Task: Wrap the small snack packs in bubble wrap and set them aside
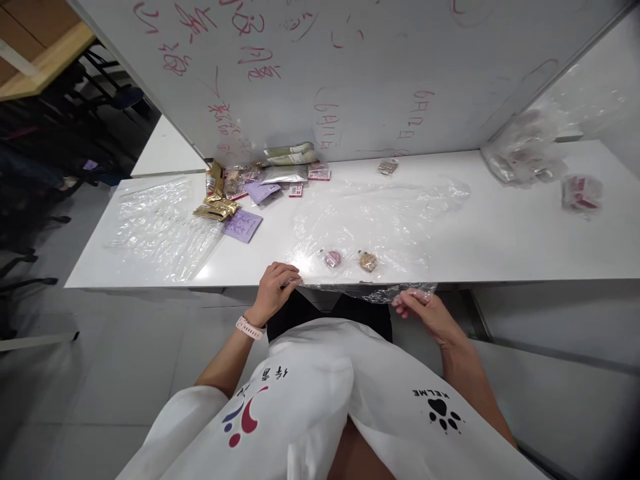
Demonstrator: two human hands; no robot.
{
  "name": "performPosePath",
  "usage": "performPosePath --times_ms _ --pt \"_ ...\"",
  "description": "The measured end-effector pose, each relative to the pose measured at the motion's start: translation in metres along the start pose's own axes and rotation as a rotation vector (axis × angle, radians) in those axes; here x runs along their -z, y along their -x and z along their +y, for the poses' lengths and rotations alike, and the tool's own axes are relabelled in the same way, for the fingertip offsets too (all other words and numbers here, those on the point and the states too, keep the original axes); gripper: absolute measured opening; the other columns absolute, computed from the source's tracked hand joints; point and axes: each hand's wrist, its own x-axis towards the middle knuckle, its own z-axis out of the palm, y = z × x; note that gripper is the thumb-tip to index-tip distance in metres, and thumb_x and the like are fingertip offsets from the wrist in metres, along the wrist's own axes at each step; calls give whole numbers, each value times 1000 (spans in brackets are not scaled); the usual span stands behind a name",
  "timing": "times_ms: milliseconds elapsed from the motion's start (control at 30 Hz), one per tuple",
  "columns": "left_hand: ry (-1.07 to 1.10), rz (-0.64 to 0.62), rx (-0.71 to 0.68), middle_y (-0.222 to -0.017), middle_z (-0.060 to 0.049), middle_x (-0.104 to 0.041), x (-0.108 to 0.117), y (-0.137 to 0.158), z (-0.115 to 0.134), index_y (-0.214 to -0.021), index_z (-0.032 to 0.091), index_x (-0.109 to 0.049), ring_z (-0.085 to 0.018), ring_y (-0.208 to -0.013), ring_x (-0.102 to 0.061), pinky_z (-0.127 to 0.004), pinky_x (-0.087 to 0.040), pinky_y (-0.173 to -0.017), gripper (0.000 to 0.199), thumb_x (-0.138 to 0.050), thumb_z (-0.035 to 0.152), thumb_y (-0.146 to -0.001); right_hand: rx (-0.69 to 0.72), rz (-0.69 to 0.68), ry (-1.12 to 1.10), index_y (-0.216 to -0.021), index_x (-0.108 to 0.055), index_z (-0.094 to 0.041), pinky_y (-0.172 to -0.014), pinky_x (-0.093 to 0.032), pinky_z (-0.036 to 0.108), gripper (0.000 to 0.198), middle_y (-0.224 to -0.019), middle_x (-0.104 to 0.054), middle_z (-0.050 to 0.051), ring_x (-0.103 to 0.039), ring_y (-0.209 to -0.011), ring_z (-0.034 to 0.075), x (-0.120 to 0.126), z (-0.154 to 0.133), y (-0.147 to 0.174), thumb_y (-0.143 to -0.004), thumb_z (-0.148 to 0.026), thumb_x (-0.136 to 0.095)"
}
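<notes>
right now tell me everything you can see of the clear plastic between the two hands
The clear plastic is thin, colourless, crinkled and shiny, spread across the white table. Its near edge is held by the left hand and the right hand, and part hangs past the table's front edge. A pink wrapped snack and a brown wrapped snack lie within its area; whether on, in or under it, I cannot tell.

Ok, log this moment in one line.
left hand: grips plastic | right hand: grips plastic | pink packet, tan packet: side by side
</notes>
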Motion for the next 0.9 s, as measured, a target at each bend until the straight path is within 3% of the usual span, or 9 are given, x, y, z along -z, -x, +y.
performPosePath --times_ms 133,267,333,433,533,600,667,733,900 --pt "-11 -62 211 -77 -3 -69 13 -31 2 -77 21 -64 -19 -76 -61 -34 -46 -74 26 -57 41 -93 87 -58 -249 -67 -65 -19 -46 -43 23 42 -71 -66 3 -52 -51 9 8 -46 -21 -77 -59 -74" --pt "-210 -94 341 -56 0 -55 4 -62 4 -58 21 -51 -18 -62 -54 -33 -38 -69 35 -56 34 -90 215 74 -299 -92 -72 -23 -71 -57 28 39 -98 -73 6 -68 -82 16 -6 -75 -59 -78 -60 -73" --pt "-336 -79 338 -57 -2 -55 -3 -70 4 -57 20 -49 -20 -65 -55 -36 -38 -73 31 -55 25 -87 276 123 -109 -110 -70 -25 -93 -55 37 46 -118 -70 7 -66 -107 21 -16 -79 -74 -81 -60 -70" --pt "-481 22 267 -77 -8 -65 -7 -68 6 -74 19 -61 -27 -82 -59 -42 -38 -82 13 -56 20 -86 393 178 326 -124 -66 -29 -105 -47 47 46 -134 -62 6 -59 -120 25 -27 -75 -79 -85 -54 -67" --pt "-477 230 156 -107 -14 -67 -8 -55 14 -103 18 -64 -31 -101 -58 -47 -39 -88 16 -56 19 -88 651 269 622 -118 -70 -29 -107 -44 49 33 -130 -65 4 -54 -122 27 -29 -68 -72 -91 -46 -62" --pt "-360 290 24 -107 -13 -68 -13 -46 23 -105 20 -63 -28 -101 -59 -45 -42 -88 17 -52 16 -91 817 291 734 -109 -73 -28 -104 -45 48 24 -122 -68 5 -54 -119 26 -29 -63 -69 -94 -40 -59" --pt "-205 186 -165 -105 -10 -70 -26 -39 33 -104 21 -62 -24 -101 -62 -42 -46 -88 20 -47 14 -94 916 222 831 -109 -73 -28 -102 -45 46 24 -122 -69 5 -55 -117 26 -30 -59 -71 -96 -36 -55" --pt "-131 9 -302 -122 -11 -68 -42 -38 38 -116 20 -60 -24 -117 -60 -42 -47 -97 25 -46 16 -96 960 127 940 -122 -69 -28 -105 -43 46 30 -133 -64 4 -52 -124 27 -32 -56 -77 -98 -36 -53" --pt "-222 -179 -246 -159 -18 -36 -64 -63 28 -147 14 -38 -32 -150 -29 -54 -30 -119 54 -51 31 -97 933 -23 1173 -152 -42 -30 -112 -35 48 56 -159 -38 3 -36 -144 29 -34 -57 -100 -99 -48 -47"
